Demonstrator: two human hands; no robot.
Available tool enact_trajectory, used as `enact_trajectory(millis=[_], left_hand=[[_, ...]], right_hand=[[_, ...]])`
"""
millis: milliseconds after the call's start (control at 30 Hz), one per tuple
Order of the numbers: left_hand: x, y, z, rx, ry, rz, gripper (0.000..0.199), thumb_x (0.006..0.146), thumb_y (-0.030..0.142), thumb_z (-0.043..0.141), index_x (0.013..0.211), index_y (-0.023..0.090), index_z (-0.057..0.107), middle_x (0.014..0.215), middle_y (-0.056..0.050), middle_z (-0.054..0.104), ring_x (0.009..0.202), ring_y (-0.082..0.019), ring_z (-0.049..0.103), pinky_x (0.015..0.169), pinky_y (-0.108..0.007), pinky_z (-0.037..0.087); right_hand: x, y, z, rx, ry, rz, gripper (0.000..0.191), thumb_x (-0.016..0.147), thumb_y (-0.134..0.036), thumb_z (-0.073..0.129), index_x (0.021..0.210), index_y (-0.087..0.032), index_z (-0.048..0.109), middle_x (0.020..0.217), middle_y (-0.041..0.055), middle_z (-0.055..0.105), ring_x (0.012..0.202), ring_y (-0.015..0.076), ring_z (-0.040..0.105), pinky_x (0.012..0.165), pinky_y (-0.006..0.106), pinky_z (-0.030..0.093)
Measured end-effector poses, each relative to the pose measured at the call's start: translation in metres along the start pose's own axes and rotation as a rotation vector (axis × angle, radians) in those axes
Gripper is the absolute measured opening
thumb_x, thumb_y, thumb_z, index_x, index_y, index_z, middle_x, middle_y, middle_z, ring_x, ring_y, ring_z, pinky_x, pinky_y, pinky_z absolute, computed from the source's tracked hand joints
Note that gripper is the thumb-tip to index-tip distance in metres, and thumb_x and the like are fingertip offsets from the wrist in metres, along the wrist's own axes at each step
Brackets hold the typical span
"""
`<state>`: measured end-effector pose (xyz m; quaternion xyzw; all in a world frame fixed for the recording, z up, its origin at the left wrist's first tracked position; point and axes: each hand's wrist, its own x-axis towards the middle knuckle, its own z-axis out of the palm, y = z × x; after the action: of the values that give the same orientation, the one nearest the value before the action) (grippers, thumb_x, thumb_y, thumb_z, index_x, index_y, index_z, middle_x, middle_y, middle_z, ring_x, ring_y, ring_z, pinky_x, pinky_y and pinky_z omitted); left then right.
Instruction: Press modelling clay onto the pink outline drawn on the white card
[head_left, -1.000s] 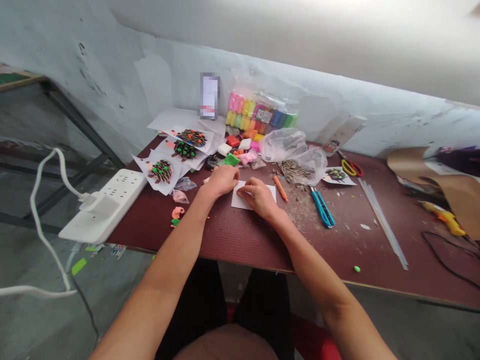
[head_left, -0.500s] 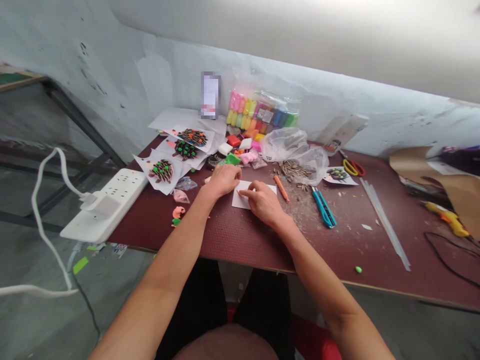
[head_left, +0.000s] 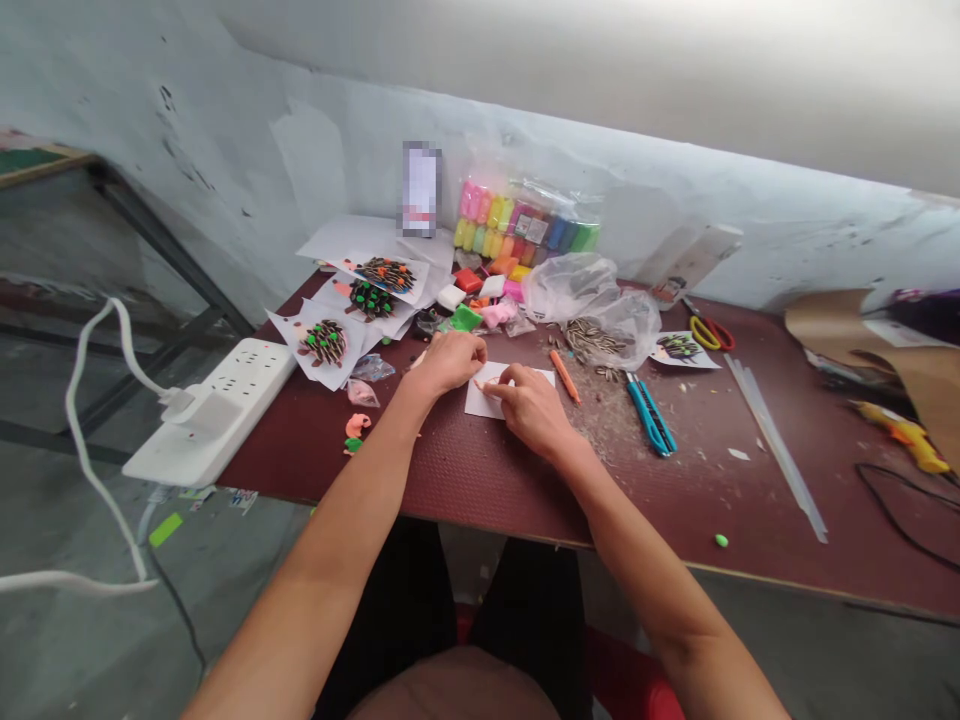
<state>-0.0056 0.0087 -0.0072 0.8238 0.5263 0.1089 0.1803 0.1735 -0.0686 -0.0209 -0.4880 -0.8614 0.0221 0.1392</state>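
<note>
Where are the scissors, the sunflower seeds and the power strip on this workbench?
Scissors (head_left: 695, 331): head view, on the yellow handle loop.
Sunflower seeds (head_left: 592, 338): head view, on the middle of the heap.
Power strip (head_left: 225, 395): head view, on the white socket face.

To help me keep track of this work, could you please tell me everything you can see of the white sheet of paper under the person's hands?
The white sheet of paper is a small, plain rectangle, matte and with no markings on its visible part. It lies flat on the dark red textured tabletop, in front of the person. The right hand rests on it and covers its lower right part, while the left hand is at its left edge; whether that hand touches it is hard to tell.
</note>
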Motion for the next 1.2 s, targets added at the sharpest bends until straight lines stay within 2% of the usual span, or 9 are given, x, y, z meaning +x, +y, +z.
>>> enact_trajectory(millis=[133, 333, 567, 800, 1000, 1200], left_hand=[[0.0, 0.001, 0.0, 0.01, -0.003, -0.004, 0.022, 0.085, 0.015, 0.06, 0.092, 0.022, 0.08, 0.097, -0.008, 0.079, 0.096, -0.026, 0.071, 0.089, -0.036, 0.048], [-0.001, 0.002, -0.002, 0.019, -0.014, -0.007, 0.022, 0.086, 0.015, 0.06, 0.093, 0.022, 0.08, 0.1, -0.007, 0.08, 0.099, -0.025, 0.071, 0.09, -0.034, 0.048], [-0.002, 0.003, -0.004, 0.033, -0.038, -0.003, 0.024, 0.087, 0.016, 0.059, 0.097, 0.021, 0.08, 0.104, -0.008, 0.079, 0.103, -0.025, 0.07, 0.092, -0.034, 0.048], [-0.002, 0.003, -0.003, 0.03, -0.03, 0.002, 0.024, 0.087, 0.015, 0.059, 0.098, 0.021, 0.079, 0.104, -0.008, 0.079, 0.103, -0.026, 0.071, 0.091, -0.035, 0.048], [-0.002, 0.003, -0.003, 0.023, -0.023, 0.002, 0.023, 0.087, 0.015, 0.059, 0.097, 0.02, 0.079, 0.103, -0.009, 0.079, 0.103, -0.026, 0.07, 0.092, -0.035, 0.048], [-0.002, 0.004, -0.003, 0.019, -0.031, 0.0, 0.023, 0.087, 0.015, 0.059, 0.096, 0.02, 0.08, 0.103, -0.009, 0.079, 0.103, -0.026, 0.071, 0.092, -0.036, 0.048]], right_hand=[[-0.001, 0.003, -0.001, 0.005, 0.028, 0.075, 0.04, 0.1, -0.011, 0.047, 0.116, -0.026, 0.081, 0.104, 0.0122, 0.068, 0.088, 0.0234, 0.057, 0.079, 0.036, 0.041], [0.002, -0.007, -0.005, -0.055, -0.068, 0.054, 0.036, 0.103, -0.016, 0.048, 0.118, -0.029, 0.079, 0.107, 0.012, 0.066, 0.091, 0.0242, 0.054, 0.08, 0.036, 0.035], [0.003, -0.014, -0.013, -0.221, -0.18, 0.099, 0.037, 0.105, -0.018, 0.042, 0.119, -0.022, 0.076, 0.111, 0.0131, 0.066, 0.095, 0.0242, 0.052, 0.08, 0.036, 0.03], [0.003, -0.014, -0.015, -0.236, -0.188, 0.108, 0.038, 0.106, -0.017, 0.041, 0.12, -0.022, 0.076, 0.112, 0.0131, 0.067, 0.094, 0.0239, 0.052, 0.081, 0.036, 0.03], [0.003, -0.008, -0.015, -0.238, -0.133, 0.156, 0.038, 0.105, -0.016, 0.042, 0.116, -0.022, 0.078, 0.109, 0.0128, 0.068, 0.094, 0.0235, 0.054, 0.082, 0.036, 0.032], [0.002, -0.01, -0.013, -0.175, -0.147, 0.106, 0.038, 0.104, -0.016, 0.044, 0.118, -0.024, 0.078, 0.11, 0.0126, 0.068, 0.093, 0.024, 0.055, 0.082, 0.036, 0.033]])
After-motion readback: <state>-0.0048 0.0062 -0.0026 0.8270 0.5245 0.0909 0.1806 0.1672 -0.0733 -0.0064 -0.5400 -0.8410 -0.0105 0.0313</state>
